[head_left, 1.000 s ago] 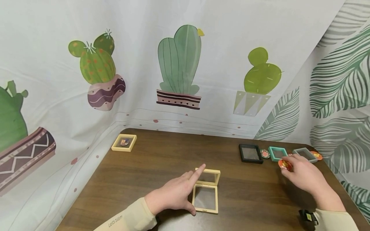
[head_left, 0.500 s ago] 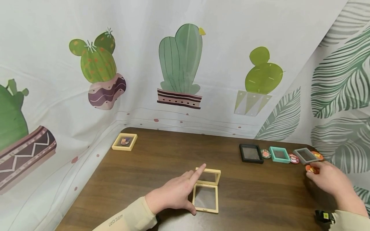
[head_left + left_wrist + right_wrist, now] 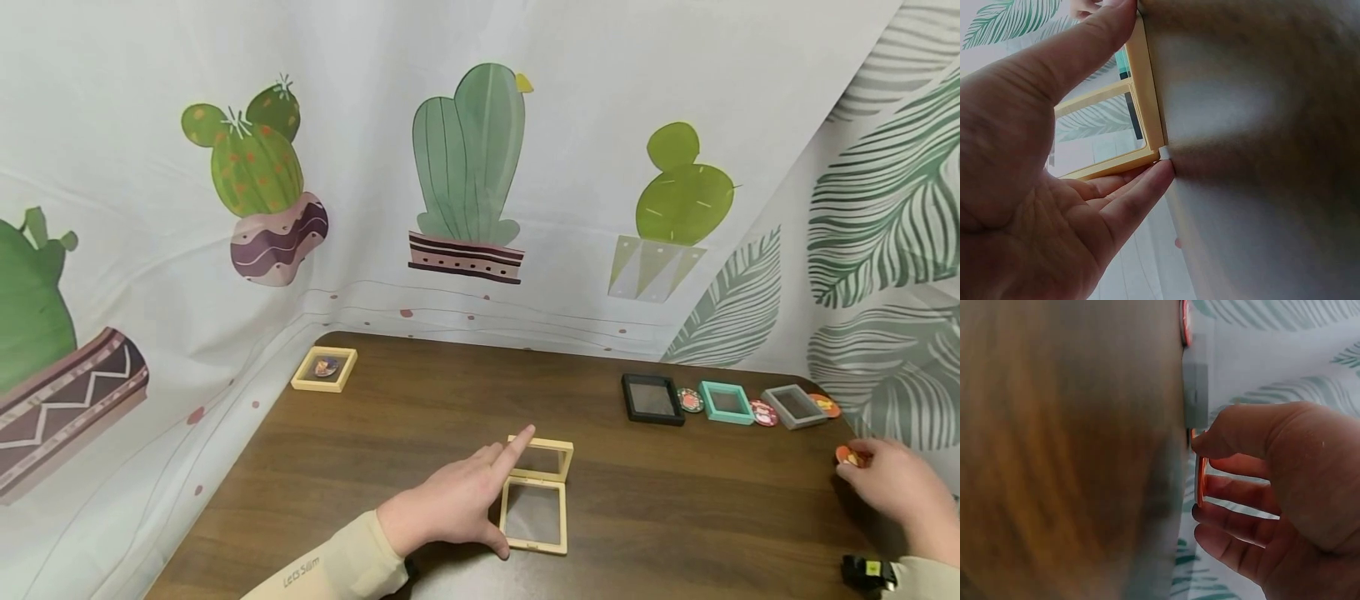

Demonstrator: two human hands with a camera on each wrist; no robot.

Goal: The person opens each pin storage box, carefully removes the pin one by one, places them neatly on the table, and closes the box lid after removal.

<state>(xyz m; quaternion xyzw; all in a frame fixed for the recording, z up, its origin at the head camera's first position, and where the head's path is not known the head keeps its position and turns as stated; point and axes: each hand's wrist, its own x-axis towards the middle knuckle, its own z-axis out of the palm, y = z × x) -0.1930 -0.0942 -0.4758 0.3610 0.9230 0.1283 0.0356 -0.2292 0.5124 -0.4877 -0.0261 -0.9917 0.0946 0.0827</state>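
My left hand lies along the left side of an opened cream display frame, whose hinged lid stands up at the back. Its fingers and thumb are nearly straight, with the thumb at the near left corner and fingertips by the lid. The left wrist view shows the frame's clear window between thumb and fingers. Over by the table's right edge, my right hand pinches an orange round token between thumb and fingers. The right wrist view has this token edge-on.
Along the back right stand a black frame, a turquoise frame and a grey frame. Beside them lie a green-rimmed token, a red token and another orange token. A closed cream frame holding a token sits back left.
My right hand has moved right with the orange token, from in front of the turquoise frame to past the grey one, uncovering the red token. The left hand has stayed at the cream frame.
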